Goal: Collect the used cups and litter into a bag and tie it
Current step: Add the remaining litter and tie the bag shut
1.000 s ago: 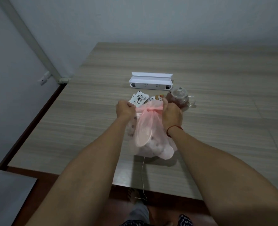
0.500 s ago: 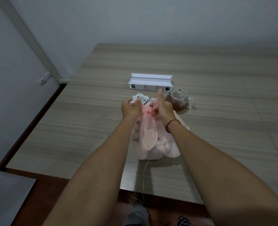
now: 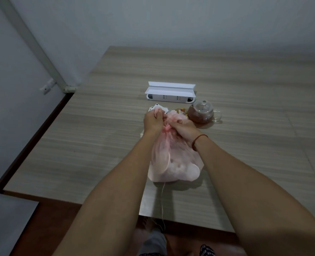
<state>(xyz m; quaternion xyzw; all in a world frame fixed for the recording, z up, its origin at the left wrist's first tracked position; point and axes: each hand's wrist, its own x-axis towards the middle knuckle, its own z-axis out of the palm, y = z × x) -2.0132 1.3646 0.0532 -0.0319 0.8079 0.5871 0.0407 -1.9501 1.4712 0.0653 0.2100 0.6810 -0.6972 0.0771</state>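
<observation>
No writing can be read: the white sachets (image 3: 157, 108) just beyond the pink plastic bag (image 3: 173, 163) carry dark print too small to make out, and the orange-toned wrapper (image 3: 181, 111) beside them, also just past the bag's top, is blurred. The bag stands on the worktop (image 3: 97, 141) near its front edge, pale round shapes showing through the thin film, its mouth gathered into a twisted neck. Both hands are closed on that neck: the left hand (image 3: 153, 121) has its fingers curled round a strand of pink plastic on the bag's left, and the right hand (image 3: 183, 130), with a red cord bracelet (image 3: 197, 140) at the wrist, pinches the bunched plastic on the bag's right. A thin thread (image 3: 163, 200) hangs from the bag's base over the worktop's front edge. Beyond the bag and to its right sits a glass teapot (image 3: 201, 112) holding brown liquid; farther beyond the bag lies a white socket strip (image 3: 170, 92) with its lid raised. The worktop is grey-brown wood grain, set against plain grey walls; a white conduit (image 3: 36, 45) runs down the wall well left of the bag, and reddish-brown floor (image 3: 42, 228) shows below.
</observation>
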